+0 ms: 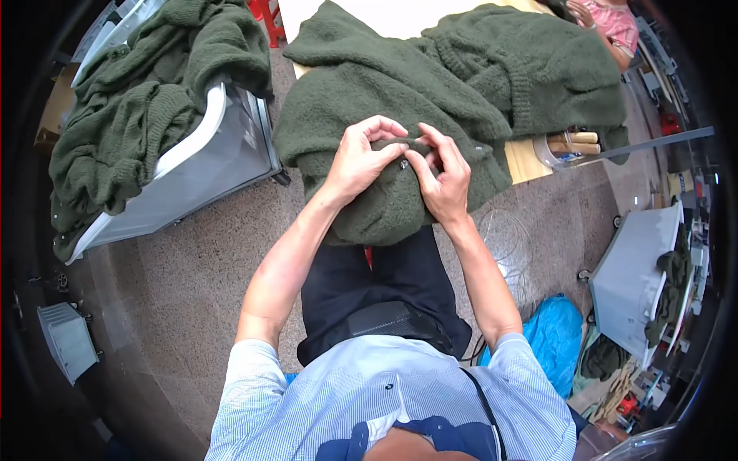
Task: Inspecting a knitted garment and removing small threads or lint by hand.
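Observation:
A dark green knitted garment (384, 207) hangs over the table's near edge and rests against my lap. My left hand (367, 154) pinches a fold of its knit between thumb and fingers. Close beside it, my right hand (442, 170) grips the same fold, the thumbs almost meeting. A small shiny button or snap (404, 164) shows on the knit just below my thumbs. Another shiny spot (478, 148) sits on the fabric to the right of my right hand. What lies right between the fingertips is partly hidden.
More green knitwear (553, 77) is heaped across the pale table (530, 161). A grey wheeled bin (219, 146) at left overflows with similar knits. Wooden-handled tools (575, 143) sit in a holder at the table's right edge. A blue plastic bag (553, 338) lies at lower right. Another person sits far right.

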